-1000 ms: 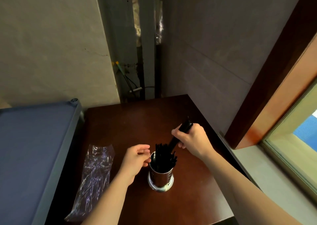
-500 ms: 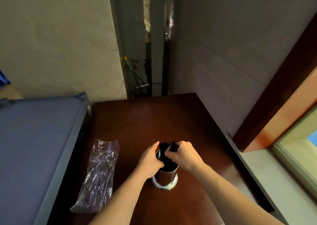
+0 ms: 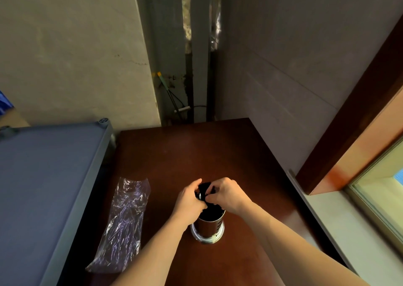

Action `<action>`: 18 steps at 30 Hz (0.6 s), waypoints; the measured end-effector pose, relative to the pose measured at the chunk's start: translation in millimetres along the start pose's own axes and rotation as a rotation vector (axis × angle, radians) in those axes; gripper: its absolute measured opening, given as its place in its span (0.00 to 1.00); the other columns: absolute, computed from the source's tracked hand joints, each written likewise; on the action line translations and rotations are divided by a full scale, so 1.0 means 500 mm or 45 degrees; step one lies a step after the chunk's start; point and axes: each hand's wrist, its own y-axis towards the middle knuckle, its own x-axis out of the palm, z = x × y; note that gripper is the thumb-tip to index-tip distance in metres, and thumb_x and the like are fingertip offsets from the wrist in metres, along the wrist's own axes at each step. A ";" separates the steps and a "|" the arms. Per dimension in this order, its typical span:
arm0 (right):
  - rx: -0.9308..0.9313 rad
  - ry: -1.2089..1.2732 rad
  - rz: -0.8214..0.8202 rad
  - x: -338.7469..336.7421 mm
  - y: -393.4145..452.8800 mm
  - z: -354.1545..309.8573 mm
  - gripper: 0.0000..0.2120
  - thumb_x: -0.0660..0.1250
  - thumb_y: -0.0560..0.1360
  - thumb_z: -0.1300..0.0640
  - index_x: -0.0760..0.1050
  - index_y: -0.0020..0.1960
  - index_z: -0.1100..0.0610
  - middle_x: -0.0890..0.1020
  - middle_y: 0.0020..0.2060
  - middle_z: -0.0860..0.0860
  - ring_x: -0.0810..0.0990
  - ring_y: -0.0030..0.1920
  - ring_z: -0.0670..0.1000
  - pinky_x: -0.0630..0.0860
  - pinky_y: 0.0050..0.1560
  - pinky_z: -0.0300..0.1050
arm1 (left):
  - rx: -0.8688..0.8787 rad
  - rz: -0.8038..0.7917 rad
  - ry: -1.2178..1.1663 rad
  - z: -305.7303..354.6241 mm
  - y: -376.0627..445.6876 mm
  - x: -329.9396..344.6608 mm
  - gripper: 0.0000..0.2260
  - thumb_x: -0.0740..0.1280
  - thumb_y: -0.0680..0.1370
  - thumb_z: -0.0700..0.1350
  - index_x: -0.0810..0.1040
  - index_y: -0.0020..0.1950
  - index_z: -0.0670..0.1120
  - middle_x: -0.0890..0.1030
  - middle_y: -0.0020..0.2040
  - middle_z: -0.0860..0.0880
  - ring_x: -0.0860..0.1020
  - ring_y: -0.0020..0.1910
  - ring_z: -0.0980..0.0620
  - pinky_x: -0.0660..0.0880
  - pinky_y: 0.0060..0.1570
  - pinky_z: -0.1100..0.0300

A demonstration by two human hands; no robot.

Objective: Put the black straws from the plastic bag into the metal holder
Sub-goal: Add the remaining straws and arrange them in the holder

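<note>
A shiny metal holder (image 3: 208, 228) stands upright on the dark wooden table (image 3: 185, 154), with a bundle of black straws (image 3: 205, 190) sticking out of its top. My left hand (image 3: 188, 202) wraps the left side of the bundle at the rim. My right hand (image 3: 226, 195) pinches the straw tops from the right. Both hands hide most of the straws. The clear plastic bag (image 3: 124, 224) lies flat and crumpled on the table to the left, and no straws show inside it.
A grey-blue shelf top (image 3: 43, 176) borders the table on the left. A wall runs along the table's right side, with a window sill (image 3: 349, 220) beyond. Pipes and cables stand in the corner behind the table.
My right hand came down from holding straws tilted above the holder and pressed them in. My left hand closed on the bundle. The camera view shifted slightly.
</note>
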 end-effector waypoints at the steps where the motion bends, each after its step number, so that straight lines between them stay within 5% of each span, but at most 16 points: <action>1: -0.022 -0.023 0.012 -0.002 0.000 0.002 0.04 0.73 0.71 0.56 0.84 0.46 0.52 0.85 0.41 0.51 0.84 0.41 0.51 0.80 0.39 0.44 | 0.003 -0.004 0.012 0.001 0.001 0.000 0.39 0.70 0.70 0.30 0.66 0.78 0.51 0.74 0.72 0.46 0.80 0.63 0.43 0.77 0.64 0.47; 5: -0.090 -0.052 0.035 -0.012 -0.004 0.007 0.08 0.72 0.73 0.56 0.83 0.52 0.54 0.85 0.49 0.51 0.84 0.48 0.51 0.82 0.48 0.46 | 0.066 -0.019 0.107 0.006 0.001 -0.003 0.38 0.68 0.71 0.31 0.66 0.78 0.55 0.74 0.73 0.48 0.76 0.68 0.48 0.75 0.66 0.52; 13: -0.075 -0.016 0.246 -0.042 -0.035 0.054 0.27 0.75 0.72 0.48 0.73 0.69 0.51 0.76 0.60 0.48 0.77 0.56 0.49 0.72 0.44 0.33 | -0.001 -0.138 0.169 -0.003 0.010 -0.022 0.46 0.74 0.69 0.36 0.56 0.82 0.53 0.70 0.74 0.51 0.75 0.68 0.44 0.77 0.64 0.43; 18: 0.111 -0.008 0.032 -0.012 -0.058 0.091 0.52 0.80 0.66 0.45 0.55 0.81 0.53 0.68 0.71 0.53 0.71 0.70 0.55 0.74 0.65 0.46 | 0.016 -0.197 0.313 0.001 0.017 -0.020 0.49 0.76 0.68 0.40 0.52 0.82 0.56 0.64 0.79 0.48 0.72 0.72 0.41 0.74 0.67 0.47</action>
